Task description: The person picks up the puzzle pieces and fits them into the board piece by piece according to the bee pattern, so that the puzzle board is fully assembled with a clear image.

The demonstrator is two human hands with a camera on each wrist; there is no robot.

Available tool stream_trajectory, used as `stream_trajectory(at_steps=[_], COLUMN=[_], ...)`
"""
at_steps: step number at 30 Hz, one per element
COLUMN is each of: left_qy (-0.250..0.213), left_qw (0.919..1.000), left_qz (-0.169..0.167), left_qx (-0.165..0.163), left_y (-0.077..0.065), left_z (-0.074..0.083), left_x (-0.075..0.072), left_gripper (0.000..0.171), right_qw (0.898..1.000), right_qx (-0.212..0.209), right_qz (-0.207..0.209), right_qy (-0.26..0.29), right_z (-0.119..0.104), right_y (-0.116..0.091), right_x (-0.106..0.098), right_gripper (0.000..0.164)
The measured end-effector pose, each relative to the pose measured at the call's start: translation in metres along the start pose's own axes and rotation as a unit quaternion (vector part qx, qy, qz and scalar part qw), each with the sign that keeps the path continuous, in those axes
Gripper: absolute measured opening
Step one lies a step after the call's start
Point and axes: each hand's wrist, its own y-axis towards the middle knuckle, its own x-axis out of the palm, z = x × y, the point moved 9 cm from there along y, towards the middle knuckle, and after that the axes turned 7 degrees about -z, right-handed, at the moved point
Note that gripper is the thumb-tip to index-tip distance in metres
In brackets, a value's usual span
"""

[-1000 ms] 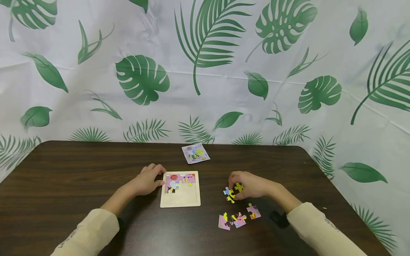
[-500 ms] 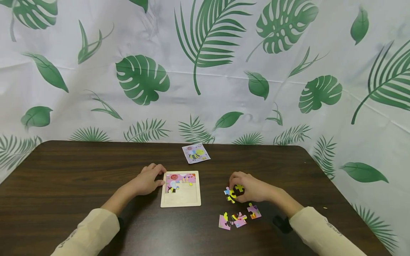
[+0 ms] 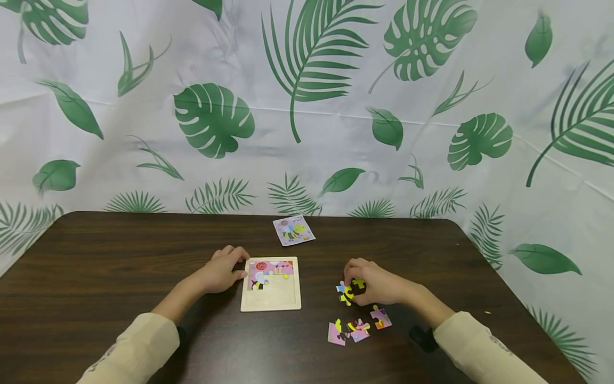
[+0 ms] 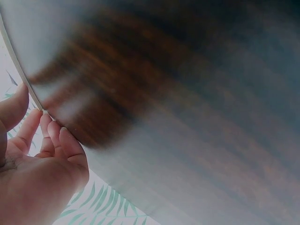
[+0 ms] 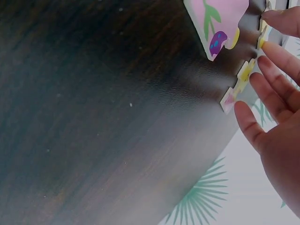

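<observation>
Puzzle tray [image 3: 278, 294] part filled; blue-and-yellow piece [image 3: 344, 294] in my right grip [image 3: 376, 280].
Finding: the piece lies on the bench [image 3: 307, 360], right of the tray, apparently pinched; my left grip [image 3: 221, 271], relaxed, rests at the tray's left edge. Step in hand, I judge: picking out 1 piece. The next move would call for lifting and turning it to suit the gap. My right grip partly covers the yellow piece [image 3: 358, 282]; blur and cut-off wrist views leave exact contact uncertain.

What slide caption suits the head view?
Left hand at the part-filled puzzle frame, right hand at a blue-yellow piece, bee card beyond.
</observation>
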Motion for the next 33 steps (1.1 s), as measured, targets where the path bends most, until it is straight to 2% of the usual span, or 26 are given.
stream_trajectory(at_steps=[20, 33], left_qy=[-0.002, 0.0], left_qw=[1.0, 1.0], left_qz=[0.001, 0.006], left_qx=[0.002, 0.002], left_y=[-0.0008, -0.0018], left_z=[-0.001, 0.0001], left_x=[0.0027, 0.0026], left_gripper=[0.023, 0.023], right_qw=[0.999, 1.0], right_qx=[-0.031, 0.0], right_qz=[0.022, 0.007], right_qy=[-0.022, -0.009], right_z=[-0.0036, -0.0054], right_y=[-0.0002, 0.009], right_x=[0.0006, -0.0039], right_gripper=[0.019, 0.023])
